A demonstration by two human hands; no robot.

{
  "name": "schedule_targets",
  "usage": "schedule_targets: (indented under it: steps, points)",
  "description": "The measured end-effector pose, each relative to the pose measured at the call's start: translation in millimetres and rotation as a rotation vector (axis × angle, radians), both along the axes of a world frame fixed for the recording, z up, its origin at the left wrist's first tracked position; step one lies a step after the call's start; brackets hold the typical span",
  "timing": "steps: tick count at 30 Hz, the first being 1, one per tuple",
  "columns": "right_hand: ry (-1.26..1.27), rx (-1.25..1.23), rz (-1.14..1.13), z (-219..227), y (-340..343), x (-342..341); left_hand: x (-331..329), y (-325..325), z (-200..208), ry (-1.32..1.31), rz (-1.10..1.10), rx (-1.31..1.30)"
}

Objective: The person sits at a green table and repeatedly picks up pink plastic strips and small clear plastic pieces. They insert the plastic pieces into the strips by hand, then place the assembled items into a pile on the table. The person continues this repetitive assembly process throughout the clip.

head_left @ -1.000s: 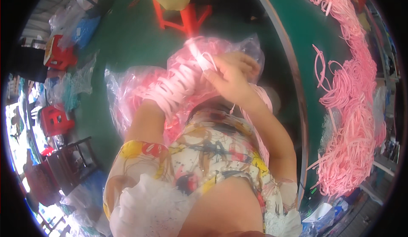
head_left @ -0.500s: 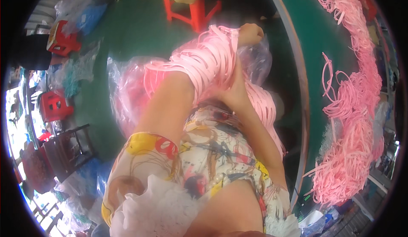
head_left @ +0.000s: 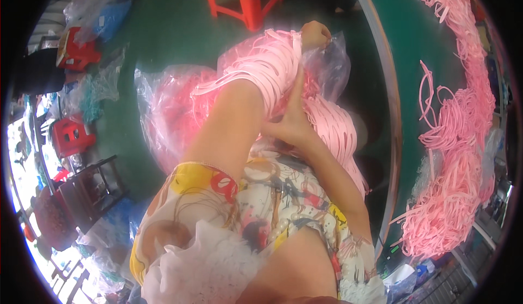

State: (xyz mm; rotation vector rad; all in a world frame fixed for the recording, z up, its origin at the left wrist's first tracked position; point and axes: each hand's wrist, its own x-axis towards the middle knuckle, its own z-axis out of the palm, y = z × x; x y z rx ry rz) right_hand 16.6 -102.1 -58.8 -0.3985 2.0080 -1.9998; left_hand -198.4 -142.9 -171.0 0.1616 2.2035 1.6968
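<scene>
Many loops of pale pink elastic bands [head_left: 264, 64] are stacked around my left forearm, from the wrist to below the elbow. Past them, my left hand [head_left: 316, 35] is closed with its fingers curled in, and I make out nothing in it. Beside the loops, my right hand [head_left: 291, 124] has its thumb and fingers spread apart, the fingertips against the bands near the left wrist. More pink bands [head_left: 333, 132] hang in loops past my right hand. Below my arms, a clear plastic bag [head_left: 158, 105] holds more pink bands.
A green table [head_left: 411, 37] with a rim curves along the right, bearing a long heap of pink bands [head_left: 447, 195]. A red stool [head_left: 249, 11] stands ahead on the green floor. At the left are another red stool [head_left: 72, 136], a dark chair [head_left: 90, 189] and plastic bags.
My left hand and the banded forearm have shifted slightly up and to the left. My right hand has drawn back a little, its thumb now showing more spread.
</scene>
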Motion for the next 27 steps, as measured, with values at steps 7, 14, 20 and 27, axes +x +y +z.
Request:
schedule_targets:
  steps: [7,14,20,27]
  points:
    - [0.084,-0.064,-0.297,-29.2,-9.8,-20.0,3.7,1.6,-8.6,-0.134,0.066,0.154]
    - [0.169,0.156,-0.348,-65.6,29.6,-72.6,16.4,-12.5,-50.8,-0.068,0.077,0.1]
    - [0.053,0.403,-0.507,-83.8,54.0,-97.9,61.7,-14.2,-44.3,0.262,-0.049,-0.324]
    - [0.043,0.601,-0.48,-76.3,71.7,-99.9,111.7,-9.1,-15.5,0.519,-0.238,-0.733]
